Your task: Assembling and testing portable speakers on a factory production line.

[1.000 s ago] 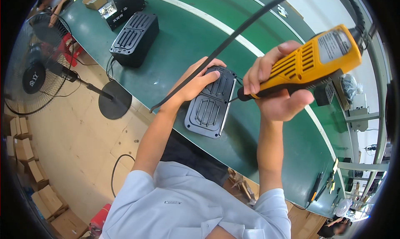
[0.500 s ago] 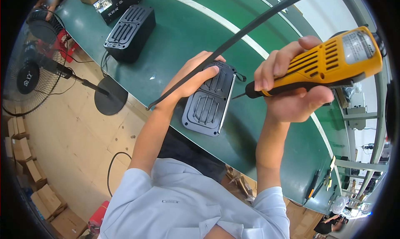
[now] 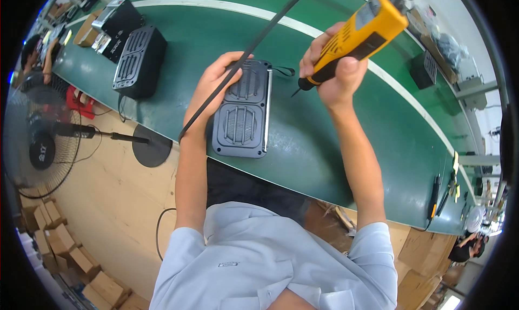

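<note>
A dark grey portable speaker (image 3: 240, 127) lies on the green table, its two slotted grilles facing up. A shiny rod, like a folded antenna, runs along its right edge, and a black strap loop (image 3: 284, 71) sticks out at its far right corner. My left hand (image 3: 212, 88) is closed round the speaker's far left part, with the thumb on the upper grille. To the right, my right hand (image 3: 339, 74) is wrapped round a yellow and black electric screwdriver (image 3: 359, 34). Its thin bit points down and left, apart from the speaker. A dark cable (image 3: 259, 33) crosses in front of my left hand.
Another dark speaker (image 3: 141, 61) stands at the far left beside a black box (image 3: 118, 31). A standing fan (image 3: 44, 147) is left of the table. Hand tools (image 3: 436, 196) lie near the right end. A small black speaker-like unit (image 3: 424, 70) sits far right. People are at both edges.
The whole view has shifted. The screwdriver's bit, close to the speaker's right edge before, is now farther from it. My left hand keeps its hold on the speaker.
</note>
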Tool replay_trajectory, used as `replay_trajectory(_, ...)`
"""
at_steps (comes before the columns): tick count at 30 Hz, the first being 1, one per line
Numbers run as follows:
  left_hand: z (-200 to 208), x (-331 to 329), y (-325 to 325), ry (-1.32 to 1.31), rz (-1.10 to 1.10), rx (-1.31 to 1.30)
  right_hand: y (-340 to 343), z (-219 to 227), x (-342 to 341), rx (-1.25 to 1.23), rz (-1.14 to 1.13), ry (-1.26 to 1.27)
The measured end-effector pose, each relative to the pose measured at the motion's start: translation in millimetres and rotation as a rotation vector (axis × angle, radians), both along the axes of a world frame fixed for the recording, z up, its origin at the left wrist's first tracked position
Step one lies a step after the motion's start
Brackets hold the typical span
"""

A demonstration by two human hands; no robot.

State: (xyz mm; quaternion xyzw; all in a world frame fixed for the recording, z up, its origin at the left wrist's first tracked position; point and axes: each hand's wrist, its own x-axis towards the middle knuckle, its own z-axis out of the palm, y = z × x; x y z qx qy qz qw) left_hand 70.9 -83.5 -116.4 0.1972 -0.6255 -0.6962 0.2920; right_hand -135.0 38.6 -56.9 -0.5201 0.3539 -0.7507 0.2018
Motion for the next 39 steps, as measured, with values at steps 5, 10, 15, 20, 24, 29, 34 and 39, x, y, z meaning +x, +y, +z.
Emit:
replay_trajectory(5,12.6,-1.5,7.8,0.036,0.000,0.044,13.4,-24.0,-12.8,0.051,-0.061,0.050)
replay_trajectory(10,21.5,-2.1,14.5,0.045,0.034,0.129,10.6,-22.2,-12.2,0.061,-0.085,0.108)
replay_trajectory(15,23.1,-3.9,19.7,-0.017,0.105,0.101,9.0,-24.1,-11.7,0.080,-0.070,0.092)
replay_trajectory(20,26.7,-5.2,23.4,-0.017,0.152,0.075,12.6,-11.9,8.5,0.120,-0.083,-0.051)
replay_trajectory(24,20.7,-7.5,18.4,-0.044,0.136,0.075,13.5,-16.0,10.8,0.210,-0.066,-0.199)
replay_trajectory(29,15.2,-5.5,14.5,0.013,0.108,0.095,0.6,17.0,17.7,0.237,0.040,-0.059)
replay_trajectory(34,19.7,-5.3,14.7,0.016,0.092,0.113,3.9,25.6,5.6,0.224,-0.097,0.042)
replay_trajectory(39,18.5,-5.5,14.9,0.016,0.070,0.113,18.2,42.1,-10.9,0.351,-0.066,0.161)
